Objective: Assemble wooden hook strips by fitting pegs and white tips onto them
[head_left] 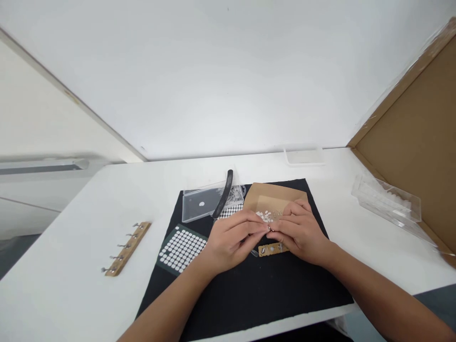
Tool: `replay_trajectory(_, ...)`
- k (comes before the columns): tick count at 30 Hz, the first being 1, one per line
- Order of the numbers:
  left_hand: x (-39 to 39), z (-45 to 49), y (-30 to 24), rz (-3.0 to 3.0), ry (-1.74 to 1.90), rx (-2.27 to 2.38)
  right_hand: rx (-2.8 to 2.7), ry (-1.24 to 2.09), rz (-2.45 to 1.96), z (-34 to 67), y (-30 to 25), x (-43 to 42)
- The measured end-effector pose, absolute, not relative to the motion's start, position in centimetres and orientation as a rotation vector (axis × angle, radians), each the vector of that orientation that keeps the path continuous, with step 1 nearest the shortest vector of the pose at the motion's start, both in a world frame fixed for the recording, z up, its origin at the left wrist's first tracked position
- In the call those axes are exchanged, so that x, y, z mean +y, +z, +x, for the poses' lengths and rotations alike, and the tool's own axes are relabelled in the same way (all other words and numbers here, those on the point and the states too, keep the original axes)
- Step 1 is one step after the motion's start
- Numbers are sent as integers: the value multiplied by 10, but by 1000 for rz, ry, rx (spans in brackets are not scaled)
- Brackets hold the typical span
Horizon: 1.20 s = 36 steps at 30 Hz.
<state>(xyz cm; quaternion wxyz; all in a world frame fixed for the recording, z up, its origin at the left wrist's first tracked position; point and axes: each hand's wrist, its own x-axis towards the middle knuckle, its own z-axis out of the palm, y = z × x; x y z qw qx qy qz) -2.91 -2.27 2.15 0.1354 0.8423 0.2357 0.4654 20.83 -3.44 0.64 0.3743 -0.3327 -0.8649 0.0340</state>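
My left hand point(238, 239) and my right hand point(299, 231) meet over the black mat point(270, 294), fingertips pinched together. Between them is a tiny shiny metal piece point(270, 229), mostly hidden by the fingers, so its kind is unclear. Just below the fingertips lies a small wooden strip point(266, 250) with round metal fittings, partly covered by my right hand. Behind the hands, small white discs point(264, 215) and clear bits lie on a sheet of brown paper point(274, 192). A small clear piece point(254, 253) rests beside the strip's left end.
Left on the mat is a dark green sheet of white dots point(183, 248). A clear plastic case point(194, 207) and a black curved handle point(224, 194) lie behind. A wooden strip with metal hooks point(128, 248) sits far left. At right are a clear box point(388, 199) and cardboard point(413, 123).
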Motion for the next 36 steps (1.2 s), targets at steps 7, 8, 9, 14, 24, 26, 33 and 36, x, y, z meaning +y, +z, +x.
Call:
replay_trajectory(7,-30,-28,15,2658,1415,750,-2159,79,-863,206,5,-35)
replay_trajectory(8,-32,-27,16,2684,1431,756,-2150,103,-865,205,5,-35)
replay_trajectory(9,-33,-27,16,2699,1442,764,-2144,134,-873,205,5,-35)
replay_trajectory(14,-39,-22,20,2645,1476,800,-2110,329,-913,203,5,-38)
replay_trajectory(24,-39,-19,15,2708,1643,766,-2104,606,-942,205,14,-43)
replay_trajectory(26,-39,-19,14,2732,1640,759,-2091,637,-944,204,15,-44)
replay_trajectory(33,-40,-21,14,2761,1607,727,-2027,734,-976,202,20,-46)
replay_trajectory(36,-40,-22,13,2781,1586,739,-2011,727,-988,202,20,-45)
